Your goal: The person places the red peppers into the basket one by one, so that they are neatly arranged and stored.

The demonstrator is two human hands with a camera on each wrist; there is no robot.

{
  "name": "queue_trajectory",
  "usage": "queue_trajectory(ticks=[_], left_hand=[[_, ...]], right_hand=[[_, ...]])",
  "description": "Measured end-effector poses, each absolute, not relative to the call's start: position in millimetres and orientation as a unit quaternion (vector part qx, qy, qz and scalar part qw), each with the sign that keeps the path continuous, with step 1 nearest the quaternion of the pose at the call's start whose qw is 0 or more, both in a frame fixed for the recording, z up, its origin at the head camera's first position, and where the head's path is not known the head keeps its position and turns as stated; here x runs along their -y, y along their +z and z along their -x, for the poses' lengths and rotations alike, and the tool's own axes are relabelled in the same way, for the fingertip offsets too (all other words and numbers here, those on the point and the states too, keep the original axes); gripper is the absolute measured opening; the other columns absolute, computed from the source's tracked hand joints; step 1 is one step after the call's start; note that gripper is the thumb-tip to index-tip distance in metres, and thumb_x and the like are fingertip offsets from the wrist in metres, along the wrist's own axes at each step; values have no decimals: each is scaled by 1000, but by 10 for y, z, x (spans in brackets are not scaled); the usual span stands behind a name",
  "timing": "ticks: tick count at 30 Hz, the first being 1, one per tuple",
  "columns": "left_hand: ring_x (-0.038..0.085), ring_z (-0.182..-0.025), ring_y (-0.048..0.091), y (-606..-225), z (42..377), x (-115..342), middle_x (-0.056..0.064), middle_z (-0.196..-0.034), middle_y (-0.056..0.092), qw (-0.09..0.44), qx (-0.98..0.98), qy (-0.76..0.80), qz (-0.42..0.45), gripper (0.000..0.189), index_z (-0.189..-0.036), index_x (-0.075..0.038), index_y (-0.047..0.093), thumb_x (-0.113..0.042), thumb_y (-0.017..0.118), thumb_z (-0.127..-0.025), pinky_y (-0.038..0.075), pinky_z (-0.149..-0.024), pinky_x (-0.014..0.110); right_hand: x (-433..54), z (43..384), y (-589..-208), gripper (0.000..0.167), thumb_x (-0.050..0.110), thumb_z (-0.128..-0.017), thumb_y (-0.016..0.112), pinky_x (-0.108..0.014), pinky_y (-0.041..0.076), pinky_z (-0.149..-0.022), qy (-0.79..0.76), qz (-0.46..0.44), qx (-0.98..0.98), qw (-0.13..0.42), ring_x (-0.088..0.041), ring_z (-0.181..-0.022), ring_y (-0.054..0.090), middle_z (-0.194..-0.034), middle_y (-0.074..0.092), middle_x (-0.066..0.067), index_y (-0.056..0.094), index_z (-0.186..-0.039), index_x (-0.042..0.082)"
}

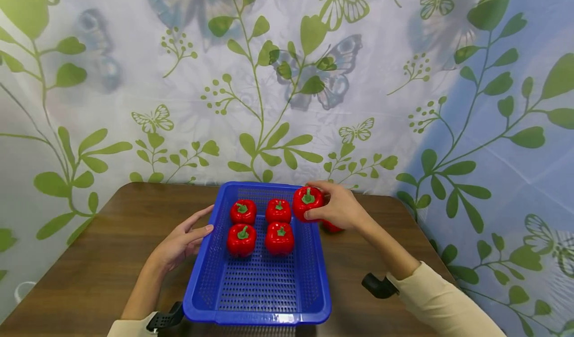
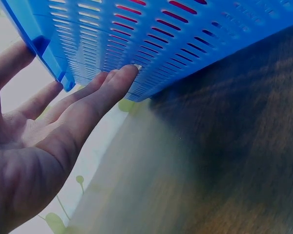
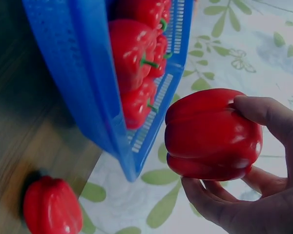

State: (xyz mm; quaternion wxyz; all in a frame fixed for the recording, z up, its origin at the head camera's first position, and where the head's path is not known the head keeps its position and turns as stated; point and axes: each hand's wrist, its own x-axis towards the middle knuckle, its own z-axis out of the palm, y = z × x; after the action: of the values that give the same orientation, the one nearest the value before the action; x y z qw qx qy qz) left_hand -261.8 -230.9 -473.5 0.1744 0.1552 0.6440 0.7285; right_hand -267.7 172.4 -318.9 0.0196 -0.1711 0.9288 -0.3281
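Note:
My right hand grips a red bell pepper with a green stem, above the right rim of a blue plastic basket. In the right wrist view, thumb and fingers curl round the held pepper, higher than the rim. My left hand is at the basket's left side; the left wrist view has its fingers fairly straight, with fingertips at the rim and slotted wall. Several more red peppers stand in the basket, among them a front left one and a front right one.
Another red pepper lies on the brown wooden table outside the basket's right side, mostly hidden by my hand in the head view. A curtain printed with leaves and butterflies hangs behind the table. Black straps are at both wrists.

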Motion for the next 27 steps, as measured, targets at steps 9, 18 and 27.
queue_trajectory(ticks=[9, 18, 27], left_hand=[[39, -116, 69, -4756, 2592, 2310, 21, -133, 66, 170, -642, 731, -155, 65, -163, -18, 15, -16, 48, -107, 60, -90, 49], [38, -116, 69, -4755, 2583, 2283, 22, -132, 67, 169, -637, 736, -154, 67, -164, -16, 14, -15, 49, -107, 60, -90, 48], [40, -116, 68, -4755, 2567, 2257, 22, -131, 67, 168, -638, 735, -155, 67, -164, -16, 14, -14, 49, -107, 60, -90, 48]], right_hand=[[-1469, 2603, -3202, 74, 31, -79, 84, -37, 57, -88, -339, 192, -920, 41, -21, -108, 66, -121, 69, -3, 56, -146, 21], [-1251, 2543, -3305, 67, 30, -76, 87, -32, 59, -81, -368, 207, -904, 60, -15, -103, 65, -114, 69, 3, 61, -137, 26], [-1076, 2482, -3389, 67, 36, -77, 86, -32, 59, -84, -372, 242, -892, 82, -20, -113, 63, -123, 68, 1, 60, -138, 25]])
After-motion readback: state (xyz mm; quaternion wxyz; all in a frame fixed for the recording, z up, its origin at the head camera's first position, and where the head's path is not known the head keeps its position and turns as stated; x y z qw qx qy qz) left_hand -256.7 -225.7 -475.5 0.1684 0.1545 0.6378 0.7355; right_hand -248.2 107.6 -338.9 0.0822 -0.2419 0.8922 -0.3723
